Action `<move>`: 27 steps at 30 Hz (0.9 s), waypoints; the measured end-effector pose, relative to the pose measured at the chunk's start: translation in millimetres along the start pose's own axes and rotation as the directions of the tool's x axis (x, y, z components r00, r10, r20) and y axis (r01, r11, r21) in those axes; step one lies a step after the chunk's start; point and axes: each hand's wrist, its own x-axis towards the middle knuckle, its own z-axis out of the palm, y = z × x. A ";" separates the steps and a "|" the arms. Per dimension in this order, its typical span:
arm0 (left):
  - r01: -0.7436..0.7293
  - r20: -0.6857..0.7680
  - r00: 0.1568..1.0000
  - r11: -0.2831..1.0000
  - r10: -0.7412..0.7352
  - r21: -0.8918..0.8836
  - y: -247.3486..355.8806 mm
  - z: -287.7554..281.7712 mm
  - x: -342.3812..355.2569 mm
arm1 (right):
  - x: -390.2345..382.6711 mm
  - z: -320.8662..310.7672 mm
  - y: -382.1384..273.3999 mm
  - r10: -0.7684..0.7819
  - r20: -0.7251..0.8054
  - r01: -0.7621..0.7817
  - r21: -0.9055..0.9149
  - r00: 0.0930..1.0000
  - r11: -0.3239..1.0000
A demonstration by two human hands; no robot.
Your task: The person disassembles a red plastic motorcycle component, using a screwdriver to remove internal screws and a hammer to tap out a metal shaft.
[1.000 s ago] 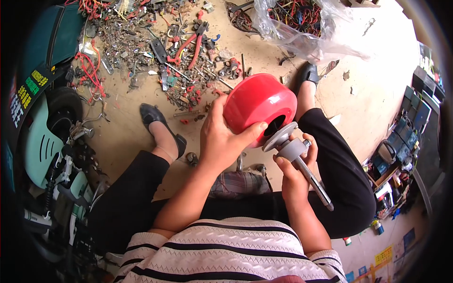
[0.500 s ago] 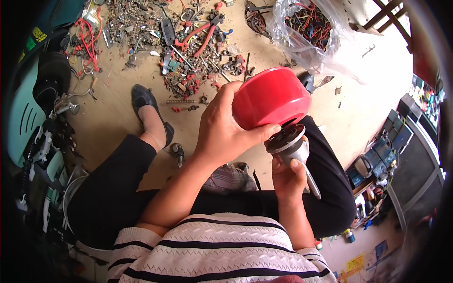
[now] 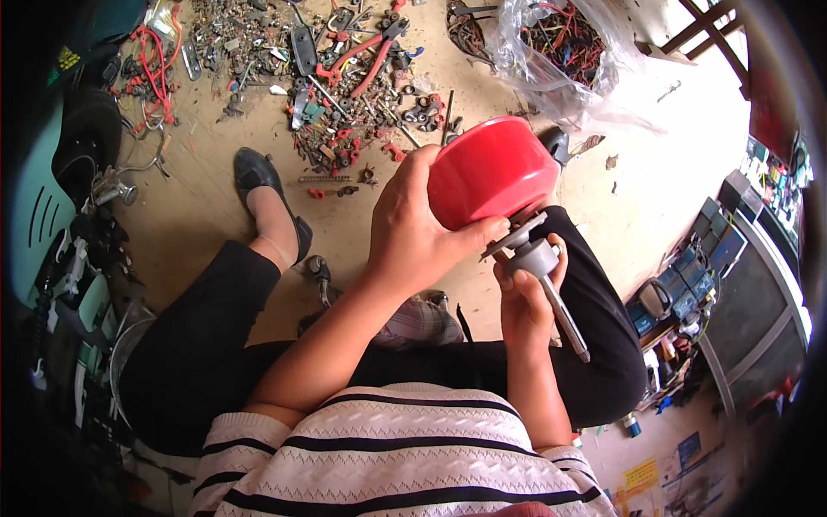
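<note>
- Head view, left hand (image 3: pixel 418 224): curled around the left side of a glossy red, rounded, bowl-shaped housing (image 3: pixel 495 168), thumb along its near edge. The hand is holding it.
- Red housing: held above the floor, in front of the person and right of centre, tilted, with its dark opening largely hidden on the near side.
- Right hand (image 3: pixel 525 302): fingers and thumb closed around a grey metal spindle with a round flange, a thick collar and a long rod (image 3: pixel 536 258). The hand is holding it.
- Spindle: flange directly at the housing's near side, close to the left thumb; rod sloping towards the near right. Whether flange and housing touch cannot be told.
- Beige floor (image 3: pixel 202 215), far left to centre: a spread of small mixed metal and plastic parts (image 3: pixel 250 65), with red-handled pliers (image 3: pixel 377 67) among them.
- Nearer edge of that spread: a thin coil spring (image 3: pixel 326 179).
- Far right of centre: a clear plastic bag (image 3: pixel 594 103) containing red and dark wires (image 3: pixel 560 47).
- Right side: dark blue tool cases (image 3: pixel 689 280).
</note>
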 end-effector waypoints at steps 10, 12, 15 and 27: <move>-0.117 0.044 0.993 0.985 0.113 0.129 4.3 1.9 -14.1 | 0.2 -2.4 -6.5 0.008 -0.115 -0.025 -0.147 0.993 0.989; -0.156 0.043 0.988 0.974 0.151 0.165 4.6 3.9 -15.4 | -0.3 -2.2 -6.7 0.004 -0.105 -0.021 -0.166 0.994 0.986; -0.135 -0.008 0.990 0.978 0.138 0.159 0.8 4.5 -18.6 | -0.9 -0.1 -4.0 -0.131 -0.066 0.099 -0.353 0.989 0.930; -0.006 -0.016 1.000 0.998 0.005 -0.058 -35.0 -10.0 -46.6 | -10.5 10.8 0.9 -0.179 0.026 0.170 -0.470 0.984 0.866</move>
